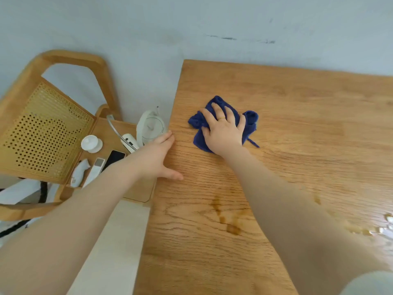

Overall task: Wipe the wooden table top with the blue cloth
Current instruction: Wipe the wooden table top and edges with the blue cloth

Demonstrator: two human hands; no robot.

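Observation:
The wooden table top [287, 124] fills the right and middle of the head view. A crumpled blue cloth [251, 121] lies on its far left part. My right hand [223, 128] lies flat on the cloth with fingers spread, pressing it to the wood; a gold ring shows on one finger. At the table's left edge my left hand [159, 156] rests, thumb on top of the wood and fingers along the edge, holding nothing. Brown wet stains [229, 222] mark the wood nearer to me.
A wooden chair [53, 128] with a cane back stands left of the table. On its seat lie a white kettle [151, 126], a white lid [91, 143], a black phone [113, 158] and a white remote [94, 171]. Pale crumbs [382, 226] dot the table's right edge.

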